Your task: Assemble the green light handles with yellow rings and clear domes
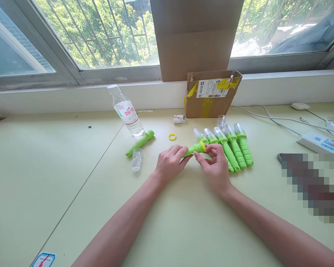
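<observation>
My left hand [169,161] is wrapped round a green flashlight body [192,150], its threaded end pointing right. A yellow ring [203,146] sits around that end. The fingers of my right hand [215,168] are closed at the ring's edge, with the thumb close to the green body. Beyond my right hand lies a row of several green flashlights [241,146] with clear caps, partly hidden by it. To the left are another open green body [140,142] and a clear cap [137,160]. A loose yellow ring [172,139] lies flat on the table.
Small white parts [179,120] and another clear cap [221,120] lie near a cardboard box [211,105]. A water bottle [128,115] stands at back left. White cables run to a power strip [317,142] on the right, near a blurred-out object [311,185].
</observation>
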The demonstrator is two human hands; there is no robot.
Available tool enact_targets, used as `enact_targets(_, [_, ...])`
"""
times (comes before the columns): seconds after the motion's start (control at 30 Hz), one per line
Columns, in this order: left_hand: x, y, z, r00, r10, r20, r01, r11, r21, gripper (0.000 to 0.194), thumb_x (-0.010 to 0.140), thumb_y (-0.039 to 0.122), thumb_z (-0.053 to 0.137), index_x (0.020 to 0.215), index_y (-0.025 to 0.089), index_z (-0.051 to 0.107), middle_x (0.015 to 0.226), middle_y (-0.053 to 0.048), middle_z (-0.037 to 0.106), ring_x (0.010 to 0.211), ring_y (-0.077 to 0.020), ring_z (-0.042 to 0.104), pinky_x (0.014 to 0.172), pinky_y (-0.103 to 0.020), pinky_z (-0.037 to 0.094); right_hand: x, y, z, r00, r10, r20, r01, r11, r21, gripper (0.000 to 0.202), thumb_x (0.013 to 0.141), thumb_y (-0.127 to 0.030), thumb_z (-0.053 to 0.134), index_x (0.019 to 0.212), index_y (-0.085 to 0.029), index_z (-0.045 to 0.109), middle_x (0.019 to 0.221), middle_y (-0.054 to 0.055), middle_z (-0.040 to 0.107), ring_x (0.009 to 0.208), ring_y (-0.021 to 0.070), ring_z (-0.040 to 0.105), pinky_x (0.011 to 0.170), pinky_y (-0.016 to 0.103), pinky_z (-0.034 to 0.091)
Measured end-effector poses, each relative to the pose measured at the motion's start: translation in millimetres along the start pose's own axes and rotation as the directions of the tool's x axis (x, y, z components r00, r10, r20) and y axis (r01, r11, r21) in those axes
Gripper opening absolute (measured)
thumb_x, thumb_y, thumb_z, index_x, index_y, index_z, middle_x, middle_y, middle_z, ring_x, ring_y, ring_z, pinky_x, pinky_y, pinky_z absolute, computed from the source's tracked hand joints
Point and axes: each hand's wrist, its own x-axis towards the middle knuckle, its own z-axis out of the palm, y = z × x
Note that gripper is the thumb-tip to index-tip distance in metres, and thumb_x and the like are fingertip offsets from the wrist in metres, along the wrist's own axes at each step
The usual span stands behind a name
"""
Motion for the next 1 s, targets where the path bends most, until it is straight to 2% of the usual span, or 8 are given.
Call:
enact_targets(0.3, [-0.1,-1.7,-0.9,0.999,-0.012,0.032,0.012,1.000,-0.011,0.013,0.087,0.029,0.060,0.096,0.020,0.060,0.082,-0.002,0.070,0.073,-0.0143,0.065,0.062,-0.024,0.044,-1.1,3.6,0.6,0.999,-0.034,0.020,0.034,0.999,0.004,0.028,0.078,-0.028,0.067,0.096,-0.026,0.045,0.104,0.005,0.060,0.103,0.0228,0.061,0.070,0.035,0.059])
enact_targets(0.53, [-2.6,-0.7,-0.5,0.996,-0.038,0.083,0.037,0.999,0.012,0.016,0.089,0.033,0.055,0.094,0.019,0.059,0.074,-0.002,0.067,0.063,-0.0129,0.062,0.054,-0.024,0.038,-2.1,1.8,0.4,0.999,-0.038,0.005,0.038,0.999,0.001,0.029,0.077,-0.031,0.069,0.096,-0.025,0.047,0.104,0.005,0.062,0.102,0.0235,0.062,0.069,0.036,0.059])
enact_targets(0.8, [-2.9,-1.7,-1.3,0.995,-0.002,0.105,-0.004,0.998,0.058,0.019,0.090,0.034,0.052,0.095,0.017,0.059,0.068,-0.001,0.066,0.056,-0.0121,0.059,0.051,-0.025,0.036,0.5,4.4,-0.8,0.999,-0.023,0.024,0.023,1.000,-0.001,0.028,0.078,-0.032,0.069,0.094,-0.025,0.048,0.099,0.004,0.062,0.100,0.0232,0.063,0.067,0.035,0.058])
enact_targets(1.0, [-3.0,-0.9,-1.6,0.988,-0.044,0.147,0.040,0.999,0.032,0.021,0.091,0.036,0.050,0.095,0.017,0.060,0.066,-0.001,0.065,0.055,-0.0119,0.058,0.049,-0.024,0.034,1.0,5.0,-1.4,1.000,-0.012,0.026,0.013,1.000,-0.005,0.028,0.077,-0.034,0.070,0.093,-0.024,0.048,0.099,0.005,0.062,0.099,0.0229,0.063,0.067,0.035,0.059])
